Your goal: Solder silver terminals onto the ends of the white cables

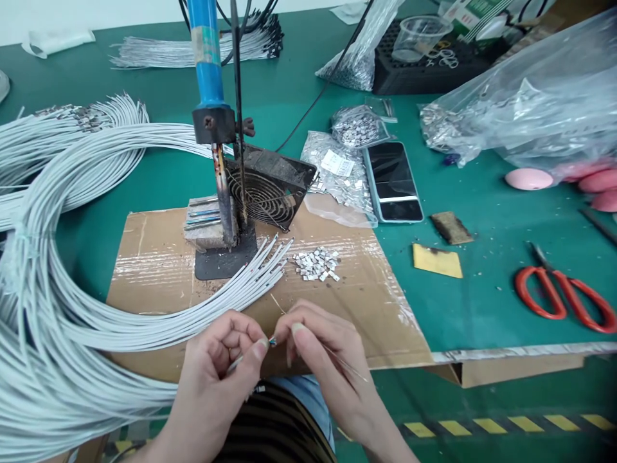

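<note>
My left hand (226,366) is closed in a pinch around a pale grey cable, close to its end. Small coloured wires (272,341) stick out of that cable between my two hands. The fingertips of my right hand (322,360) are pinched at these coloured wires. A thin pale wire (349,368) also runs through my right hand, and its tip shows beyond the fingers. Just past my hands lies the end of a bundle of grey cables (241,289) on cardboard (159,251). A pile of small white connectors (317,264) sits beside the cable ends.
A blue-handled soldering iron (208,58) is clamped upright above a metal block (205,222). Behind it leans a black fan (270,186). Coiled cables (38,270) fill the left side. A phone (394,182), bags of connectors (359,125), a yellow sponge (437,260) and red-handled scissors (563,289) lie rightward.
</note>
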Demonstrator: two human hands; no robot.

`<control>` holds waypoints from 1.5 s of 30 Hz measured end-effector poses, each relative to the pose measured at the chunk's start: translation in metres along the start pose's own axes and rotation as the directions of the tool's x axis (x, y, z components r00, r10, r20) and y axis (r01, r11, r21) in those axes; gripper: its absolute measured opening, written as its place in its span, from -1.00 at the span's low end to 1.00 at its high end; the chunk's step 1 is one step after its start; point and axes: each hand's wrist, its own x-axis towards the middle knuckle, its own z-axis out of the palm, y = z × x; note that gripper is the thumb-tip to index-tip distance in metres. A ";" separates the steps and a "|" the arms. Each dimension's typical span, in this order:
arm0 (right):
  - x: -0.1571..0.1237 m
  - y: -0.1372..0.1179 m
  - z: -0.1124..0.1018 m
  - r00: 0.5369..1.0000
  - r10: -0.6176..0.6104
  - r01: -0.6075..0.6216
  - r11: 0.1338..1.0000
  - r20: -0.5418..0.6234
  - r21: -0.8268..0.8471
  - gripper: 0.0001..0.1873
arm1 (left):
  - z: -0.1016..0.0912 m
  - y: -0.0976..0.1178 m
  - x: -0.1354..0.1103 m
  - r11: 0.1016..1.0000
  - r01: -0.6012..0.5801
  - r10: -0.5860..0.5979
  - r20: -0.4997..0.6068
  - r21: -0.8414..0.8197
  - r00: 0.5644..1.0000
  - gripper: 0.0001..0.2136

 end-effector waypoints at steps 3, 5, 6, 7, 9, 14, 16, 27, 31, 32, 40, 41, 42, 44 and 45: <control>0.006 -0.001 0.001 0.993 -0.088 0.092 0.994 0.074 -0.055 -0.71 | -0.002 -0.001 0.001 1.000 0.011 -0.011 0.017 0.011 1.000 -0.71; 0.007 0.001 0.005 0.975 -0.209 0.217 0.968 0.074 -0.128 -0.75 | -0.006 -0.004 0.003 1.000 0.018 -0.018 0.071 -0.002 0.997 -0.71; 0.007 0.002 0.008 0.958 -0.282 0.288 0.940 0.059 -0.183 -0.75 | -0.008 -0.007 0.005 1.000 0.026 -0.024 0.108 -0.015 0.994 -0.71; 0.006 0.003 0.012 0.934 -0.355 0.353 0.903 0.040 -0.245 -0.75 | -0.010 -0.009 0.007 0.999 0.039 -0.035 0.140 -0.027 0.990 -0.71; 0.004 0.006 0.017 0.893 -0.450 0.421 0.841 -0.005 -0.341 -0.74 | -0.012 -0.012 0.011 0.997 0.063 -0.054 0.174 -0.046 0.983 -0.71; 0.006 0.020 -0.002 0.929 -0.267 0.165 0.918 -0.255 -0.359 -0.73 | -0.011 -0.005 0.016 0.999 0.032 -0.027 0.104 -0.043 0.994 -0.71; 0.010 0.028 -0.025 0.885 -0.180 -0.002 0.921 -0.430 -0.390 -0.75 | -0.012 0.001 0.017 0.997 0.060 -0.060 0.017 -0.051 0.998 -0.69; 0.028 0.032 -0.074 0.924 0.185 -0.332 0.823 -0.334 -0.461 -0.79 | -0.013 0.011 0.019 0.997 0.037 -0.044 -0.115 -0.064 0.992 -0.72; 0.023 0.025 -0.071 0.879 0.387 -0.468 0.814 -0.280 -0.343 -0.64 | -0.014 0.012 0.019 0.997 0.038 -0.046 -0.122 -0.066 0.991 -0.73; 0.021 0.024 -0.070 0.864 0.414 -0.492 0.815 -0.285 -0.306 -0.62 | -0.014 0.012 0.019 0.997 0.036 -0.044 -0.122 -0.068 0.992 -0.73; 0.012 0.007 -0.041 0.829 0.361 -0.375 0.925 -0.428 0.053 -0.70 | -0.014 0.011 0.021 0.998 0.010 -0.019 -0.134 -0.066 0.991 -0.73; 0.011 0.004 -0.034 0.822 0.351 -0.343 0.934 -0.448 0.103 -0.73 | -0.014 0.011 0.021 0.998 0.000 -0.010 -0.138 -0.070 0.990 -0.74; 0.010 0.002 -0.027 0.818 0.348 -0.316 0.937 -0.458 0.148 -0.76 | -0.013 0.011 0.022 0.997 -0.009 -0.002 -0.144 -0.073 0.990 -0.74; 0.008 0.000 -0.013 0.835 0.347 -0.275 0.936 -0.427 0.221 -0.85 | -0.013 0.011 0.021 0.997 -0.024 0.012 -0.154 -0.079 0.988 -0.76; 0.008 -0.001 -0.007 0.852 0.349 -0.266 0.930 -0.390 0.253 -0.89 | -0.013 0.011 0.021 0.996 -0.032 0.018 -0.156 -0.082 0.988 -0.77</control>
